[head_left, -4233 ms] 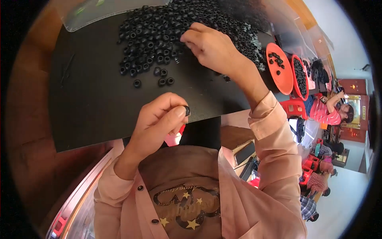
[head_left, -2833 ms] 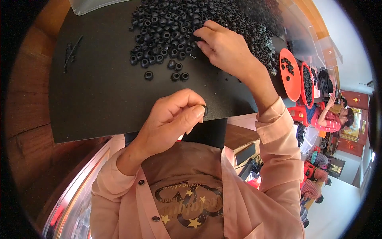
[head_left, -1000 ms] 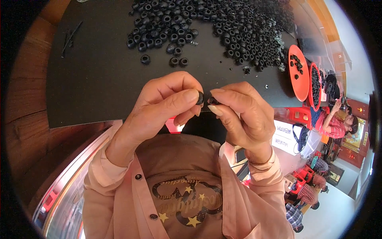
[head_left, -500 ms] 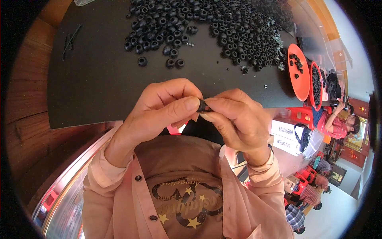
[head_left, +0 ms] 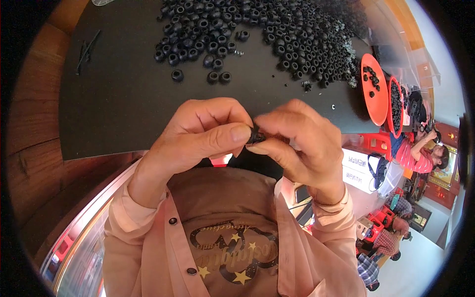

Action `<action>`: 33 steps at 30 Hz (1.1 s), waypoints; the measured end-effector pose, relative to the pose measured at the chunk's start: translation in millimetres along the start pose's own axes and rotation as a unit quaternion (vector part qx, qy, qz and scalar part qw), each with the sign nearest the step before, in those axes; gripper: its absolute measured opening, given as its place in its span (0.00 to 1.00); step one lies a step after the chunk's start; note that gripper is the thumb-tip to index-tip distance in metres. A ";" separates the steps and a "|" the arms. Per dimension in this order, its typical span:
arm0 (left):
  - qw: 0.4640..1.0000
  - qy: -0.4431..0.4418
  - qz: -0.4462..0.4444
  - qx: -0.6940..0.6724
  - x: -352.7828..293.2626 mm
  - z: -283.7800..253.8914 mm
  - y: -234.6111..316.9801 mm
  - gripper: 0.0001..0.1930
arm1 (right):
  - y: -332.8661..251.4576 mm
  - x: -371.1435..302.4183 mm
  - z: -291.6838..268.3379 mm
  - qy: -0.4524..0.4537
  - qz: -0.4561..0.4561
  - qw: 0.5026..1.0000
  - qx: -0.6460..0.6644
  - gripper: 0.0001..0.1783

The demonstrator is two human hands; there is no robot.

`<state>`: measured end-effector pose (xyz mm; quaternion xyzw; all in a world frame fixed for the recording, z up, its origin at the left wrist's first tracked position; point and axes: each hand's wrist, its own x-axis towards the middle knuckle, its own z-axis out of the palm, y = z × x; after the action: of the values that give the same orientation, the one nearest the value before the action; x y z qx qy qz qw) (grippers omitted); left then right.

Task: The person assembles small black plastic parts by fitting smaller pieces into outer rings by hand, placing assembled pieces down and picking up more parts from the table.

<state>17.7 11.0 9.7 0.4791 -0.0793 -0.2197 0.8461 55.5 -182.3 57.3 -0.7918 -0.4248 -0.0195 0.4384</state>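
My left hand [head_left: 205, 133] pinches a small round black plastic piece [head_left: 255, 134] between thumb and forefinger, in front of my chest. From the other side my right hand [head_left: 302, 146] meets it, thumb below and a slightly blurred forefinger above. The piece's right side is dark, and details between the fingertips are too small to make out. Beyond my hands lies a large heap of hollow black balls [head_left: 307, 44], each with a round opening. A few loose black balls [head_left: 219, 77] lie nearer, and a small metal spring [head_left: 239, 53] rests beside the heap.
The black tabletop [head_left: 118, 104] ends just before my body. Thin black sticks [head_left: 86, 52] lie at its left. Silvery springs [head_left: 350, 54] edge the heap. At right are an orange dish [head_left: 374, 106] with small black pieces and a red bowl [head_left: 394, 131]. Other people [head_left: 415, 156] sit farther right.
My right hand has shifted a little to the right and its forefinger has lifted and blurred. My left hand keeps its pinch on the black piece almost unmoved.
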 end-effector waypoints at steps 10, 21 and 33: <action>0.998 0.031 -0.006 -0.049 2.4 1.0 -12.1 0.13 | 8.2 -0.6 3.5 -0.025 -0.047 0.997 -0.063 0.23; 0.998 0.054 0.036 0.005 5.0 6.6 -13.0 0.12 | 11.0 -14.8 7.3 0.058 -0.057 0.990 -0.114 0.19; 0.997 0.042 0.040 0.054 4.2 8.2 -11.7 0.12 | 6.3 -20.0 10.3 0.060 -0.065 0.990 -0.112 0.17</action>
<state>15.1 -2.4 3.8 0.5292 -0.0741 -0.1606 0.8299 43.6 -189.7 38.6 -0.8037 -0.4437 -0.1429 0.3698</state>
